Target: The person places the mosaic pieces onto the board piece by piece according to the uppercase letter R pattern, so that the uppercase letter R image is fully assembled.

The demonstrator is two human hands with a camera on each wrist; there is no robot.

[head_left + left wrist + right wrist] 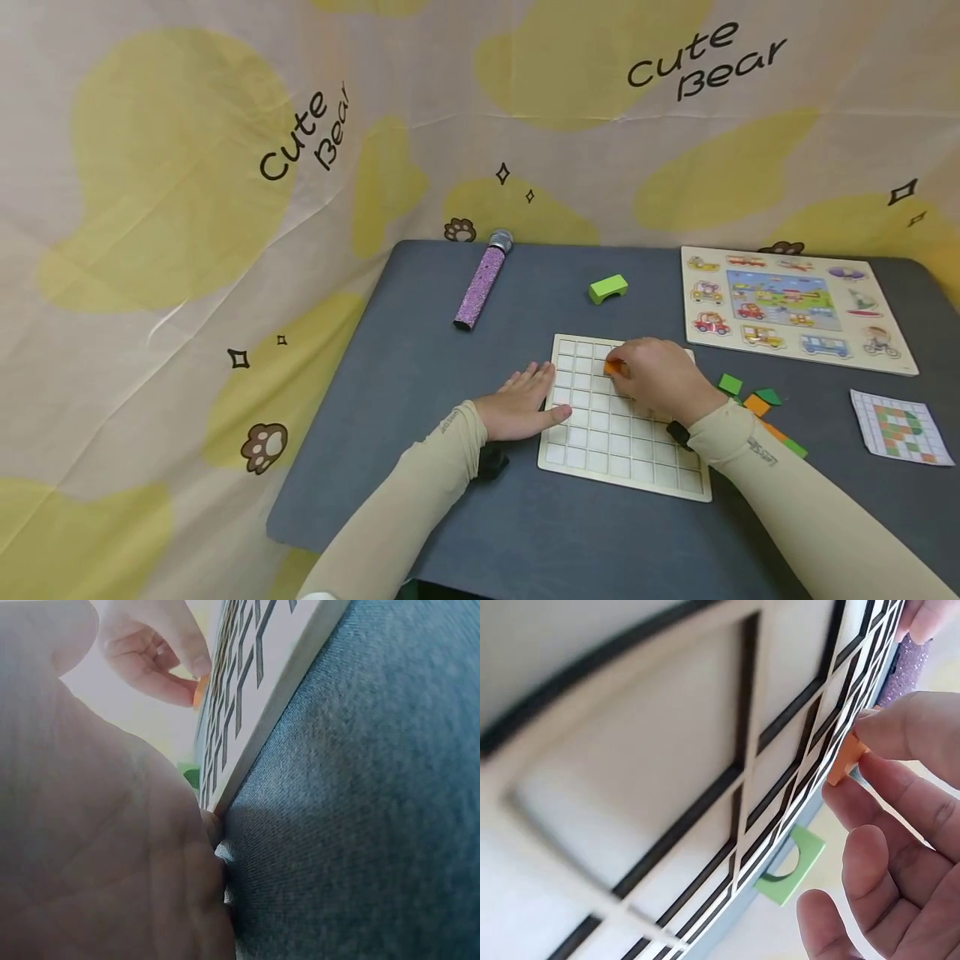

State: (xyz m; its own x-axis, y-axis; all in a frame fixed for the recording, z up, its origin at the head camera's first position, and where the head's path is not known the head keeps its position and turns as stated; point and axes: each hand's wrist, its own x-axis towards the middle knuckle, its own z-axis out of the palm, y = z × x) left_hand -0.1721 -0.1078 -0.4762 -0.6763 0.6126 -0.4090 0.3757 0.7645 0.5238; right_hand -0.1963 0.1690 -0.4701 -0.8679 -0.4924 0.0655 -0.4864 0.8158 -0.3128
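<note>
A white grid board [592, 454] with square cells lies on the dark table. My right hand [660, 377] pinches a small orange block [612, 367] between thumb and fingers, right at a cell in the upper part of the grid. In the right wrist view the same orange block [847, 758] shows between the fingertips at the board's surface. At the board's left edge rests my left hand [521, 406], its fingers stretched out along the side and its thumb lying over the rim.
Several green and orange blocks [756, 405] lie right of the board, partly behind the right forearm. Beyond are a pattern card [903, 427], a vehicle picture puzzle [795, 346], a green arch block [607, 288] and a purple glitter microphone [482, 286]. A patterned cloth [555, 142] hangs behind the table.
</note>
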